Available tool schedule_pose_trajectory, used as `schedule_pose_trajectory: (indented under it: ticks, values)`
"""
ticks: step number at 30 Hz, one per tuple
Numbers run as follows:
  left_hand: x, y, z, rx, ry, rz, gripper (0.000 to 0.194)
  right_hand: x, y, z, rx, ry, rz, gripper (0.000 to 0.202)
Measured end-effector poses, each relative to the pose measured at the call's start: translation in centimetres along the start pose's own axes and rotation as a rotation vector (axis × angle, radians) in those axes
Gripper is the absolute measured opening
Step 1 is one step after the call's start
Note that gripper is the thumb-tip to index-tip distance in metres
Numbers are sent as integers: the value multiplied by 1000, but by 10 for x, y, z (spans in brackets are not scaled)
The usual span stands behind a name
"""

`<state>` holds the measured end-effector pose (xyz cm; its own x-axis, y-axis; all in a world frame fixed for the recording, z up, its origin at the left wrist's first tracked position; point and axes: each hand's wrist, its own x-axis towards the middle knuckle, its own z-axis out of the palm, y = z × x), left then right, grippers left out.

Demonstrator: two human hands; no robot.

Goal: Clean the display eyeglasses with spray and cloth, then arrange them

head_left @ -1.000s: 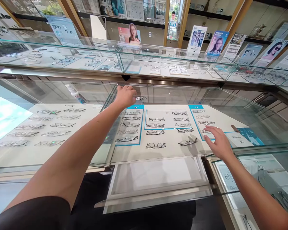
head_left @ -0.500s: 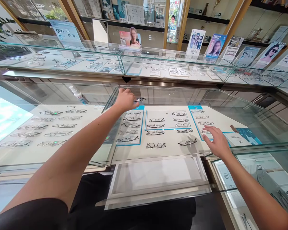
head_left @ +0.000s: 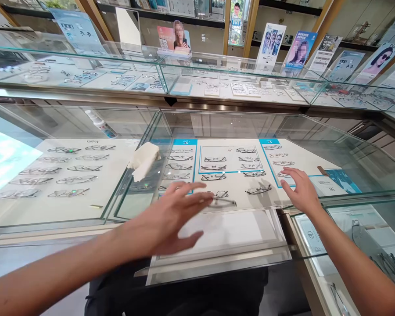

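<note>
My left hand (head_left: 176, 215) hovers low over the front of the glass display case, palm down, its fingers stretched out and its thumb apart. Just beyond its fingertips is a pair of eyeglasses (head_left: 222, 195) with a blurred dark bar in front; I cannot tell whether the fingers touch them. To the right, my right hand (head_left: 301, 188) rests open at the case's glass, fingers spread, near eyeglasses (head_left: 283, 174) on the white board. Another dark pair of eyeglasses (head_left: 258, 189) lies between the hands. A crumpled cream cloth (head_left: 145, 160) sits behind my left hand.
More eyeglasses (head_left: 76, 179) lie in rows at left, near a white spray bottle (head_left: 101, 124). A drawer-like white panel (head_left: 230, 235) juts out in front. Behind stands another glass case (head_left: 217, 103) with advertising cards (head_left: 271, 47). Dark cables (head_left: 393, 267) lie at lower right.
My left hand has swung from the back of the case toward me, uncovering the cloth. The small eyeglasses beside it at the back no longer show there. My right hand has barely moved.
</note>
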<state>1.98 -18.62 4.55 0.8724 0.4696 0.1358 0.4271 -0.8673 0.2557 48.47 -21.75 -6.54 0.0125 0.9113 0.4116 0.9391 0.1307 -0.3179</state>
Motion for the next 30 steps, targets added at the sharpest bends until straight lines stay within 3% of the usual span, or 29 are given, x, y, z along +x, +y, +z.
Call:
schedule_pose_trajectory:
  ticks: [5,8,11,14,19,25,30]
  values:
    - [-28,41,17,-277,-248,8,67,1,-1,-1,-3,9,4,30]
    - [-33,49,34,-301,-330,12,63,1,-1,-1,-3,6,1,30]
    - [-29,44,57,-328,-402,-23,63,1,-1,-1,-4,8,0,30]
    - [-18,29,81,-363,-417,-111,73,2,0,-1,-8,10,-2,30]
    - [2,-6,121,-314,-369,-141,67,1,-1,-2,-8,6,0,31]
    - [28,-53,174,74,-165,-219,94,2,-4,-3,-9,3,16,31]
    - [66,-87,208,274,12,-327,100,3,-5,-3,6,-1,11,30]
